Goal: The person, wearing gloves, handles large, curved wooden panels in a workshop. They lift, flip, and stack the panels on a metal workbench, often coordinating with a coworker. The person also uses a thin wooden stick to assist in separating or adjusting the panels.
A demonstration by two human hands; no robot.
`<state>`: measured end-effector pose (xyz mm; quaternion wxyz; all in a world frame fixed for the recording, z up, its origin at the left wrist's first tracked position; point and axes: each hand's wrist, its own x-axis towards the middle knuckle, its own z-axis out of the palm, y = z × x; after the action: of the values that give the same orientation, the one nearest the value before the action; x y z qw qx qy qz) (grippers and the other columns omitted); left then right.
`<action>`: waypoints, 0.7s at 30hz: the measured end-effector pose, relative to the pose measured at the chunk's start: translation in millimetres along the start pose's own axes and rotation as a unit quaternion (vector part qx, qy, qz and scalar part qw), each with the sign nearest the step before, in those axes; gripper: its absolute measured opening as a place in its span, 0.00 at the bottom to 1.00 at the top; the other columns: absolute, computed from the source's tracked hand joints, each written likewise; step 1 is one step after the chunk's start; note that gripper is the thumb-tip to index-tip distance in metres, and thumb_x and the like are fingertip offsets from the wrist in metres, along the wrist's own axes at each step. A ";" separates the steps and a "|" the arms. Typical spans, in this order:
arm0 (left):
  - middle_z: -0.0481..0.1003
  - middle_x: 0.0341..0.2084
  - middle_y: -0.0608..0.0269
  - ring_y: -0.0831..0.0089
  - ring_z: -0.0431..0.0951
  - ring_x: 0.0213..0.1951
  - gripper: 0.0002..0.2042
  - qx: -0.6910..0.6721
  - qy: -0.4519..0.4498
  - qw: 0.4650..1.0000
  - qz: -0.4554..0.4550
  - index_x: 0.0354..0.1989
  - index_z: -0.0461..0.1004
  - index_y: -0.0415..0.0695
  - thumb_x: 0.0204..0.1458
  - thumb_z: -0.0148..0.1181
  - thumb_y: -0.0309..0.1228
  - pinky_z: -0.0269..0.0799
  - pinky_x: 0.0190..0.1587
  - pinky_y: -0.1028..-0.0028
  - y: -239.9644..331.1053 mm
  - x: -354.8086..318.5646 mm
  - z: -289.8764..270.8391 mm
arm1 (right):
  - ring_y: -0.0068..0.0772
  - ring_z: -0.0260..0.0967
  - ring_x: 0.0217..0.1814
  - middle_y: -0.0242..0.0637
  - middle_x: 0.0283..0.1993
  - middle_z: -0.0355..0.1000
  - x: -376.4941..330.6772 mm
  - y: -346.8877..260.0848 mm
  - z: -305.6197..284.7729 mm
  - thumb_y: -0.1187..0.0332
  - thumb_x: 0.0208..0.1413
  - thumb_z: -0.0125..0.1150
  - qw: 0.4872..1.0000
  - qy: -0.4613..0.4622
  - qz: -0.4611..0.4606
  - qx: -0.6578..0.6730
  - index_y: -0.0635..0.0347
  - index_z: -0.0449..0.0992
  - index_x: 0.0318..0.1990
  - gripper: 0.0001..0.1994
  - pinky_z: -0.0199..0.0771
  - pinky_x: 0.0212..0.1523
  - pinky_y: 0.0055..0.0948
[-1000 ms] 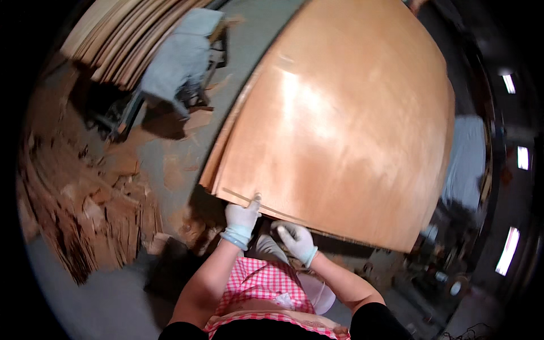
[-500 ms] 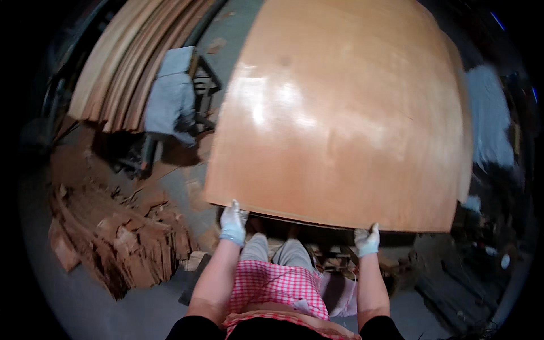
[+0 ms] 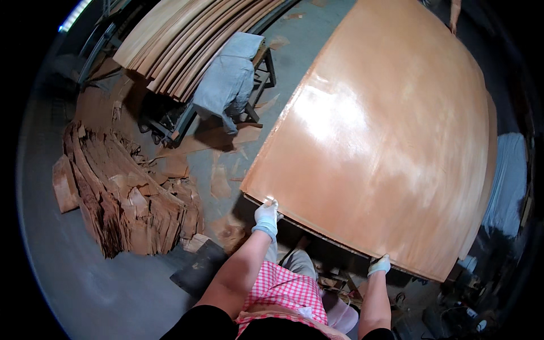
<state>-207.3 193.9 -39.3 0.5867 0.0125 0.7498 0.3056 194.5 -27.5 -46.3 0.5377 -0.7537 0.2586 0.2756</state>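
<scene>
two gloved hands on near edge of big veneer sheet [image 3: 385, 141], well apart. our left hand [image 3: 266, 214] clamped on near-left corner, our right hand [image 3: 379, 264] gripping same edge further right. sheet lies flat on top of stack, glossy, spreads away from us. another person's hand [image 3: 455, 14] at far edge, top of view. left of us: heap of veneer scraps [image 3: 122, 192] on floor, beyond it stacked sheets [image 3: 187, 39] with grey cloth [image 3: 229, 79] draped over metal stand [image 3: 260, 85]. we wear pink checked apron [image 3: 283, 292].
</scene>
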 end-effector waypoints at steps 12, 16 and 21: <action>0.76 0.26 0.64 0.76 0.75 0.22 0.16 -0.040 -0.061 0.997 -0.035 0.40 0.74 0.37 0.54 0.65 0.38 0.76 0.25 0.79 10.4 -26.6 -15.6 | 0.35 0.67 0.21 0.36 0.23 0.70 -229.1 9.8 111.3 0.56 0.61 0.55 0.756 -0.434 -0.081 -0.483 0.60 0.75 0.31 0.15 0.69 0.24 0.32; 0.74 0.22 0.68 0.80 0.73 0.21 0.13 -0.084 -0.068 0.994 -0.002 0.32 0.75 0.38 0.55 0.63 0.37 0.68 0.23 0.81 -9.0 -37.3 -48.5 | 0.50 0.71 0.48 0.48 0.44 0.75 -303.5 29.9 255.2 0.67 0.55 0.56 0.370 -0.554 -0.538 -0.517 0.58 0.76 0.48 0.14 0.71 0.49 0.40; 0.77 0.25 0.66 0.79 0.76 0.23 0.12 -0.127 -0.064 0.989 -0.031 0.40 0.76 0.39 0.55 0.63 0.35 0.71 0.24 0.81 -32.9 -33.4 -82.8 | 0.44 0.63 0.62 0.41 0.56 0.69 -337.8 77.1 379.2 0.75 0.46 0.51 0.020 -0.515 -0.684 -0.516 0.54 0.73 0.52 0.22 0.53 0.69 0.42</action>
<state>-259.1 117.9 -15.4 0.6395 -0.0662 0.6659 0.3785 -151.7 343.3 34.1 -0.0565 -0.3273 -0.9297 0.1593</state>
